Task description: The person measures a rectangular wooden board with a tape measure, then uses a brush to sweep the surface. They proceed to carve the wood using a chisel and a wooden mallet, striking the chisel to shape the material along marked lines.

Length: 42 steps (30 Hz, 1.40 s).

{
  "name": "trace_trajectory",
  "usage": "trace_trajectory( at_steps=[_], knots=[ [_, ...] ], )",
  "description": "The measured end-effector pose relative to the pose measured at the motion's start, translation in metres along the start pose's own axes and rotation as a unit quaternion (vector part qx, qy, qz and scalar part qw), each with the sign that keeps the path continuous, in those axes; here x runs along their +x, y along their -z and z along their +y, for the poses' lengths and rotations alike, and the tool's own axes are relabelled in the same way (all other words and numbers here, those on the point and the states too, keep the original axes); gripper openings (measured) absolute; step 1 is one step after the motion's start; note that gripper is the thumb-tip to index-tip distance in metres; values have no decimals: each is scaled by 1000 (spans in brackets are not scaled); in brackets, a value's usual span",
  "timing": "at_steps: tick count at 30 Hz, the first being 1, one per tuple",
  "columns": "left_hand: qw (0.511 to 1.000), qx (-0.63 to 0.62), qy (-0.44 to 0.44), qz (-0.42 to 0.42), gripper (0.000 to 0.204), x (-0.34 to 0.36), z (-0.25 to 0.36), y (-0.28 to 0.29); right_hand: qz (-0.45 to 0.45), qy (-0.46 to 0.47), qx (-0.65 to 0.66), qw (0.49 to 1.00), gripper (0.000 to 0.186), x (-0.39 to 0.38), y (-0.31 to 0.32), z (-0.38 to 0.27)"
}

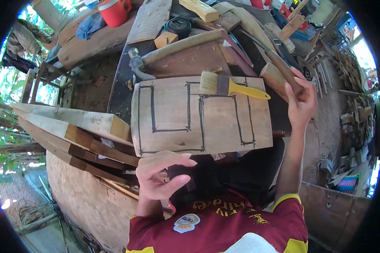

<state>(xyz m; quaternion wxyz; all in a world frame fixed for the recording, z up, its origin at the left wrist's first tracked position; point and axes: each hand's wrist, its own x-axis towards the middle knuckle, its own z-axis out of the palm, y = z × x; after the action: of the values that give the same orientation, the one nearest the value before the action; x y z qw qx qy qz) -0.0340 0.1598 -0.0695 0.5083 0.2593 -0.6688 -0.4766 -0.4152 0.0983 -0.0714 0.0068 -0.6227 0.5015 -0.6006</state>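
Note:
A light wooden board point(169, 107) marked with thick black angular lines lies in front of me. A paintbrush point(236, 88) with a yellow handle and pale bristles rests across its upper right part. My right hand point(302, 99), right of the board, is closed around the wooden handle of a long narrow tool point(283, 69); its far end lies among other things, and its kind is unclear. My left hand point(162, 175) is just below the board's near left edge, thumb and forefinger apart, with nothing seen between them. Past the board lies a hammer point(177, 46) with a wooden handle.
Cut timber pieces point(88, 139) jut out at the left. On the bench's far part are a black tape measure point(178, 27), a yellowish wood block point(200, 9) and more wood. A red bucket point(113, 12) stands at the far left. Scrap wood point(358, 114) is piled at the right.

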Motion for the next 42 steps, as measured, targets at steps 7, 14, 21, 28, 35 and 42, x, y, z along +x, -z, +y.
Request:
trace_trajectory(
  at_steps=[7, 14, 21, 28, 35, 42],
  knots=[
    [997, -63, -32, 3, 31, -13, -11, 10, -47, -112, -106, 987, 18, 13, -23, 5],
    [971, -163, -36, -172, 38, -13, -15, -6, -108, -12, -278, 954, 8, 36, -31, -10],
    [946, -212, -29, -244, 38, -5, -17, -16, -254, 55, -183, 948, 14, 110, -113, -13],
    [951, -216, -22, -219, 38, -19, -13, -12, -365, -84, -359, 855, 41, 162, -211, 21],
    [953, -253, 53, -160, 37, -49, -18, -2, -433, -100, -424, 789, 54, 171, -217, 41],
    [978, -130, 26, -162, 32, -27, -3, -7, -503, -60, -452, 734, 50, 173, -199, 29]
  ],
)
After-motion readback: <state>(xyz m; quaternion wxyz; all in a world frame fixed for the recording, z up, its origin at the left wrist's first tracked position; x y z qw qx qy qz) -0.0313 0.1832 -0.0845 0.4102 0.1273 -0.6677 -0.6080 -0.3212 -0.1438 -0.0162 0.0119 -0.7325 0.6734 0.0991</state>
